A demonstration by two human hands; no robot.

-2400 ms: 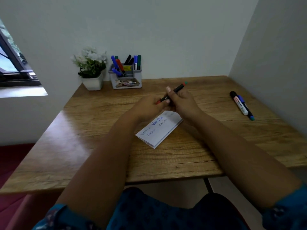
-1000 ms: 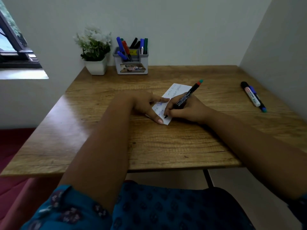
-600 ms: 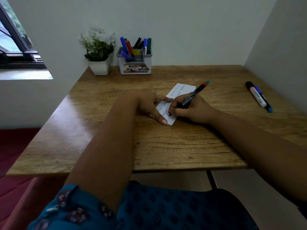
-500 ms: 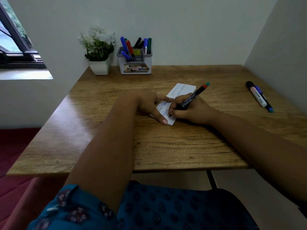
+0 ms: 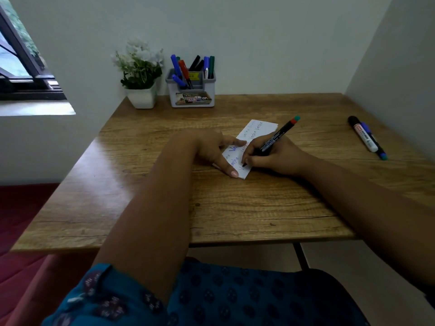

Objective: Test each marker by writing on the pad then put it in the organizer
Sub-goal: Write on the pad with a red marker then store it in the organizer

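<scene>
The right hand point(image 5: 275, 156) has its grip curled round a black marker point(image 5: 275, 140), tip touching the pad point(image 5: 249, 147) on the counter point(image 5: 235, 208). The left hand point(image 5: 211, 149) presses the pad with straight fingers. The organizer point(image 5: 191, 89) stands at the back; 2 markers point(image 5: 367, 138) lie well apart at right

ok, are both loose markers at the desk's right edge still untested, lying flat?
Cannot tell about testing; the black marker and blue marker lie flat beside each other.

Black marker point(image 5: 273, 142) tip touches the white pad point(image 5: 256, 130); grey organizer point(image 5: 191, 91) holds several markers.
</scene>
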